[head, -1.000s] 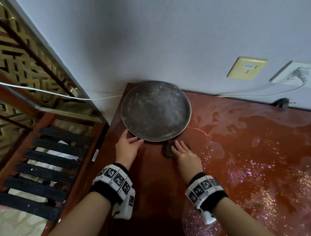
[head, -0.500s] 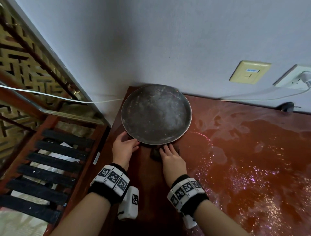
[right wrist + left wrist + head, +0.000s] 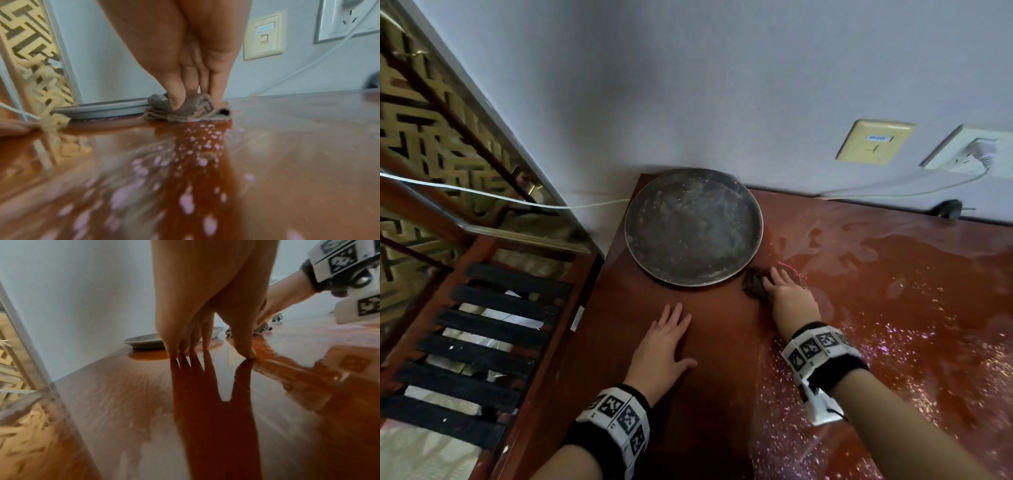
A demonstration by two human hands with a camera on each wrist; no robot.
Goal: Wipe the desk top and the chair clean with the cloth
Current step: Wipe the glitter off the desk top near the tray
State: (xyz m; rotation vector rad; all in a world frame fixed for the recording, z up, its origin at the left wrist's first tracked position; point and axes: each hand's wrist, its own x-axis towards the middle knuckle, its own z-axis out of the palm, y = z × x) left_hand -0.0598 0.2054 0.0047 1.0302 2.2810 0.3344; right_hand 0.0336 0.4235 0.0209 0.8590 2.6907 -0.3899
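Observation:
The glossy red-brown desk top carries a round grey plate in its far left corner against the wall. My right hand presses a small bunched grey-brown cloth onto the desk at the plate's front right rim. In the right wrist view its thumb and straight fingers bear down on the cloth. My left hand rests flat on the desk nearer me, fingers spread and holding nothing; its fingertips touch the wood. A wooden chair with dark slats stands at the desk's left edge.
Water drops and wet smears cover the desk's right part. Behind it, the wall holds a yellow socket plate and a white outlet with a white cable. A gold lattice screen stands behind the chair.
My left hand has let go of the plate's rim and drawn back toward me, now flat on the desk. My right hand has slid the cloth right along the plate's front edge.

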